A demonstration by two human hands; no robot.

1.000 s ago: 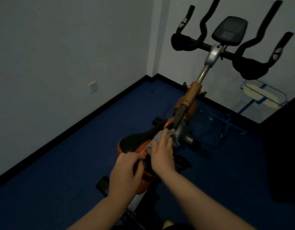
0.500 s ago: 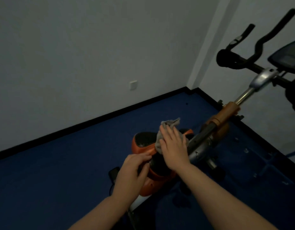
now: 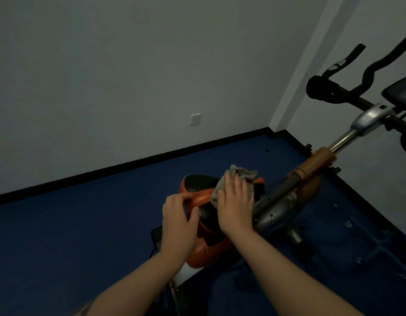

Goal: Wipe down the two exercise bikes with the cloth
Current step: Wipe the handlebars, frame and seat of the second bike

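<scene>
right hand (image 3: 235,207) lay flat on grey cloth (image 3: 237,182), pressing it on orange bike seat (image 3: 203,198), low middle. left hand (image 3: 178,221) at 9 o'clock of cloth, fingers curled round seat edge. handlebars (image 3: 348,87) at 2 o'clock.

**One head-worn camera, looking down over an exercise bike**

A single wide-angle view from the person's head faces forward and down, close above the bike's saddle (image 3: 198,190). Both forearms reach in from the bottom edge. The handlebars (image 3: 339,87) are cut off at the right edge; a room corner and blue floor (image 3: 83,236) lie beyond.
</scene>
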